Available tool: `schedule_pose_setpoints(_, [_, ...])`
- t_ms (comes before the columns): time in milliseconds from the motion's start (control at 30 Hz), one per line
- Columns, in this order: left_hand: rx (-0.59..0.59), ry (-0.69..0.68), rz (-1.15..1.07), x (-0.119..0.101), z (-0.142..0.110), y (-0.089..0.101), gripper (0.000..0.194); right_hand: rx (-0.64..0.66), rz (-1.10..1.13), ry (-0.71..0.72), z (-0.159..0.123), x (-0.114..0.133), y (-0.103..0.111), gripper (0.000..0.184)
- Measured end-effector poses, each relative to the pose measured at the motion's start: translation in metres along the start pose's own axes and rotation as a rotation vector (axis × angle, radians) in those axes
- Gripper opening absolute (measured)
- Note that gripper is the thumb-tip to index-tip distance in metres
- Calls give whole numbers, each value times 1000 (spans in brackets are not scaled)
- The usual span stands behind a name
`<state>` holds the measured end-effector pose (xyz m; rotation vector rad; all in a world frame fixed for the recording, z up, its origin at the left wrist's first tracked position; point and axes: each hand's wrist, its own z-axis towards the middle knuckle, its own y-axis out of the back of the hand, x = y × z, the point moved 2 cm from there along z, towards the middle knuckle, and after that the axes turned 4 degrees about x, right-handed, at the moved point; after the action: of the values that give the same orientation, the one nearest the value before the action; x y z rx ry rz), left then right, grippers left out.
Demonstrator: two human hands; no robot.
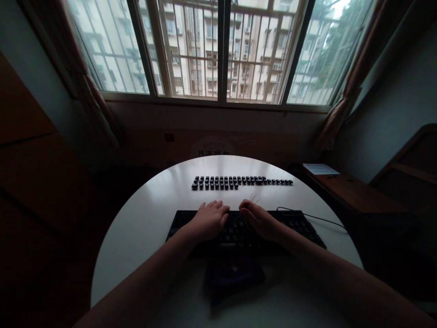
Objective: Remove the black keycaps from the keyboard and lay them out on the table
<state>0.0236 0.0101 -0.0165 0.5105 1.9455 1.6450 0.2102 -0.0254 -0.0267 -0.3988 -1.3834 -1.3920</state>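
A black keyboard (293, 223) lies on the round white table (136, 228). My left hand (210, 219) rests on its left-middle part, palm down with the fingers stretched out. Over the middle of the keyboard, my right hand (257, 219) is closed around a wire keycap puller (253, 198), whose thin wires stick up past the fingers. The fingers hide the rest of that tool. Beyond the keyboard, removed black keycaps (221, 182) stand in neat rows.
A dark purple item (235, 273), too dim to name, lies in front of the keyboard. The keyboard's cable (317, 217) runs off to the right. A wooden side table (355, 191) with a paper sheet (321, 169) stands at right, below a barred window (221, 54).
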Motion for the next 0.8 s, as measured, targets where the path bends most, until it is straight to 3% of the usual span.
schedule_pose_setpoints(200, [-19, -18, -8, 0, 0, 1, 40, 62, -200, 29, -1, 8, 0, 17])
schedule_pose_setpoints(567, [-39, -29, -65, -2, -1, 3, 38, 138, -273, 100, 1, 12, -2, 9])
schedule_pose_setpoints(800, [-32, -13, -69, -2, -2, 4, 40, -54, -97, 78, -2, 1, -4, 25])
